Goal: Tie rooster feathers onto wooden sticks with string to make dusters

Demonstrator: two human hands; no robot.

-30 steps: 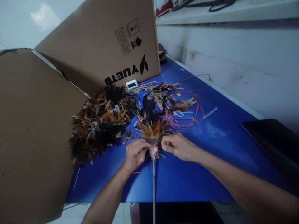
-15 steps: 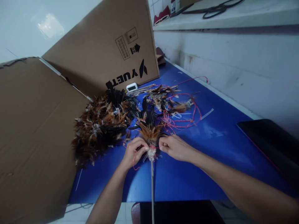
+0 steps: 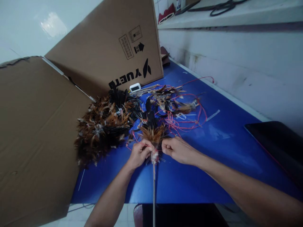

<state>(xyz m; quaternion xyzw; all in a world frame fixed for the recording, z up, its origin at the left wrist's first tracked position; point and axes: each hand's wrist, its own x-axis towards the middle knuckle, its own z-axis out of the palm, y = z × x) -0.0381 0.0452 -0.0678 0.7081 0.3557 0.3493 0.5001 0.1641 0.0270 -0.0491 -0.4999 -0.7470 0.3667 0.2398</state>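
Note:
A feather duster [image 3: 153, 134] with brown and black feathers lies before me, its thin wooden stick [image 3: 154, 186] running toward me over the table edge. Red string is wound around the pale, fluffy base of the feathers. At the left of this binding, my left hand [image 3: 140, 154] pinches the red string between thumb and fingers. My right hand [image 3: 177, 149] is closed on the string just right of the binding, and a short stretch shows between hand and duster. Loops of loose red string [image 3: 172, 121] lie behind my right hand.
A big heap of feathers [image 3: 101, 126] sits at left against an open cardboard box [image 3: 104, 47]. Loose feathers [image 3: 165, 96], thin sticks and a small white digital device [image 3: 135, 87] lie farther back. A dark flat object [image 3: 272, 142] rests at right on the blue table [image 3: 201, 179].
My left hand has shifted slightly up and right, closer to the binding. The string end that hung below it now lies up to its left. My right hand has barely moved.

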